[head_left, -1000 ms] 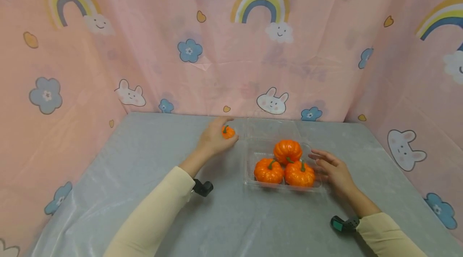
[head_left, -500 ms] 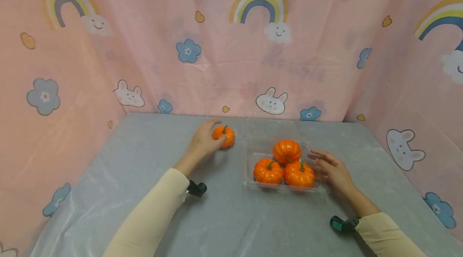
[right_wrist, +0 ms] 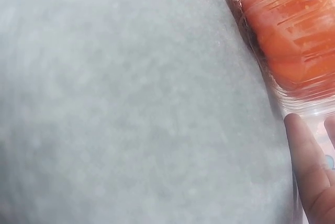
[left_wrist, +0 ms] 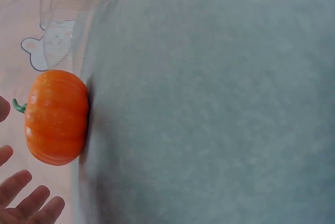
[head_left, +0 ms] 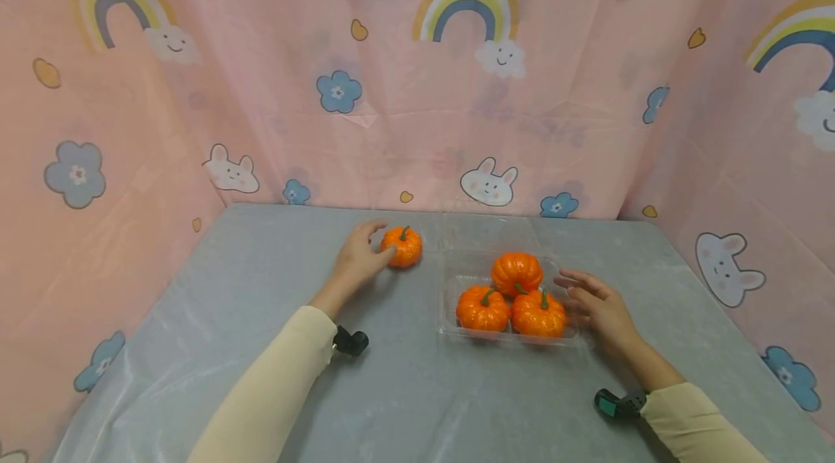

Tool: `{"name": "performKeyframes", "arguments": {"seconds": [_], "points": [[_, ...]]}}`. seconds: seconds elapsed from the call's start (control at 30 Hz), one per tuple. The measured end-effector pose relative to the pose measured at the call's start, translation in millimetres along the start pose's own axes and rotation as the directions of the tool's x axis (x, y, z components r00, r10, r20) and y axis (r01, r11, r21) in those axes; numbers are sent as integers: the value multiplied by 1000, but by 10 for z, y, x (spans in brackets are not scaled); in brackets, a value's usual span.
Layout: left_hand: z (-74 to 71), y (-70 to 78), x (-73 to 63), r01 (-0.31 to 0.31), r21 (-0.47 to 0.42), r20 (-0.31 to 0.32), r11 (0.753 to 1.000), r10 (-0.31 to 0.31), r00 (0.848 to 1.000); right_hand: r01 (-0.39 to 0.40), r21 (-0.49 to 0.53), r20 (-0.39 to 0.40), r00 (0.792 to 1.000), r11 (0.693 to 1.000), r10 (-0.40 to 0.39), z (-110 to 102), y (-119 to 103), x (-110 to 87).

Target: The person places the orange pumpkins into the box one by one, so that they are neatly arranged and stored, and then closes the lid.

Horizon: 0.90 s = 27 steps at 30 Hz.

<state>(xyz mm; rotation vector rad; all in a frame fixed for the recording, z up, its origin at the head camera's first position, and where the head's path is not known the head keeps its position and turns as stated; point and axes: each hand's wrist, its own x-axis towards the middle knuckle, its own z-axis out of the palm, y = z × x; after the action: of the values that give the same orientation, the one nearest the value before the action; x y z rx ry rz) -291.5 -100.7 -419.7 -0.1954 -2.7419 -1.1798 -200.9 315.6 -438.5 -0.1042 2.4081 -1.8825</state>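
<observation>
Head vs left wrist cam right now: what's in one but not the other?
Head only: three pumpkins inside the clear container, with the right grip beside it.

Left wrist only: a visible gap between thumb-and-finger tips and the loose pumpkin; in the head view the thumb overlaps it.

Both: left grip, loose pumpkin, grey table, part of the container.

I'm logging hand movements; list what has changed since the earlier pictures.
The left hand, earlier round the lone pumpkin, has let it go and drawn back to the left, leaving more of it in view. The right hand, clear container and three pumpkins inside stayed as they were.
</observation>
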Motion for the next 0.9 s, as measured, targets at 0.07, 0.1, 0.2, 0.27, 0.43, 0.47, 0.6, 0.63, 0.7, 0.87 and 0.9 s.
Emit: {"name": "performKeyframes", "arguments": {"seconds": [0.07, 0.1, 0.2, 0.27, 0.43, 0.47, 0.6, 0.63, 0.7, 0.87, 0.9], "points": [[5, -19, -3, 13, -4, 2, 1000, -13, 1000, -2, -2, 1, 1000, 1000, 2, 1, -2, -2], [8, -26, -4, 18, -4, 4, 1000, -18, 1000, -2, 0, 1, 1000, 1000, 2, 2, -3, -5], [21, -44, -5, 23, -11, 10, 1000, -23, 1000, -2, 10, 1, 1000, 1000, 2, 0, 2, -5], [24, -54, -4, 25, -20, 13, 999, -25, 1000, -2, 17, 0, 1000, 1000, 2, -2, 9, -3], [42, -75, 0, 27, -40, 24, 999, -26, 999, 4, 29, -4, 1000, 1000, -3, -5, 30, 10], [47, -77, 0, 29, -44, 27, 999, -28, 999, 4, 30, -6, 1000, 1000, -4, -5, 33, 11], [69, -71, -1, 33, -55, 33, 998, -31, 999, 4, 25, -8, 1000, 1000, -3, -6, 40, 12], [75, -68, -2, 33, -57, 33, 998, -31, 999, 2, 23, -7, 1000, 1000, -2, -6, 40, 12], [85, -62, -2, 34, -62, 35, 997, -32, 999, -2, 19, -8, 1000, 1000, 2, -7, 39, 11], [106, -48, 6, 61, -75, 45, 995, -57, 997, -3, 25, -9, 1000, 1000, 3, -6, 32, 15], [110, -47, 8, 65, -73, 46, 995, -61, 997, -2, 26, -8, 1000, 1000, 2, -5, 30, 16]]}}
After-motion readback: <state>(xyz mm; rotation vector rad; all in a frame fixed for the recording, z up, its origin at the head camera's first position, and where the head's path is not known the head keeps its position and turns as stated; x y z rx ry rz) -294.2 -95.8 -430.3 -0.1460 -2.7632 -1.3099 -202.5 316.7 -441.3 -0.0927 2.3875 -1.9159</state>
